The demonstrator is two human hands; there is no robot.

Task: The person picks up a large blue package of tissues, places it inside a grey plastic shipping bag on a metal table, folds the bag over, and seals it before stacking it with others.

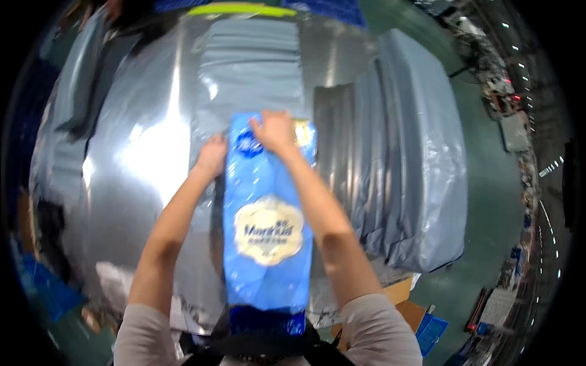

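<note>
A long blue plastic-wrapped pack (262,183) with a cream scalloped label lies lengthwise in front of me, its near end close to my body. Its far end rests over a flat grey plastic bag (253,73) on the metal table. My right hand (278,130) is closed over the pack's far end, thumb pointing left across the top. Beside the pack's far left edge, my left hand (212,155) has its fingers curled at the margin of the grey bag. Its fingertips are blurred, and what they pinch is hard to see.
Grey plastic bags (421,158) are piled high on the table's right side. More grey bags (79,79) sit at the far left. The shiny metal table (134,195) reflects strong light. A cardboard box (409,311) and a blue crate (431,332) stand at the lower right.
</note>
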